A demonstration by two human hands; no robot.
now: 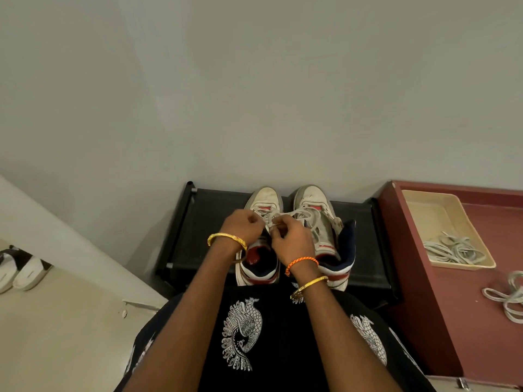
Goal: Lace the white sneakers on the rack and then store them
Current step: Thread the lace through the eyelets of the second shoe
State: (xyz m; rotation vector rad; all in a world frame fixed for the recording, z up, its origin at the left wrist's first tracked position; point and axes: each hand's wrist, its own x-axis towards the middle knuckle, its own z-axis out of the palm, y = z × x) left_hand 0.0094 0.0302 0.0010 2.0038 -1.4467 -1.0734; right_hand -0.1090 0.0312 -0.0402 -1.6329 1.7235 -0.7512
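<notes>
Two white sneakers with red and navy trim stand side by side on a black rack (209,222), toes toward the wall. Over the tongue of the left sneaker (264,198), my left hand (243,226) and my right hand (291,239) each pinch part of its white lace (273,223). The right sneaker (314,199) has loose white lacing (307,215) across its front, and a strand runs from it toward my hands. My hands hide the left sneaker's eyelets.
A maroon cabinet top (464,321) sits to the right, holding a cream tray (430,205) with several loose laces (452,248); another lace (506,298) lies beside the tray. A white and black pair of shoes (19,270) rests on the floor at left. A plain wall rises behind the rack.
</notes>
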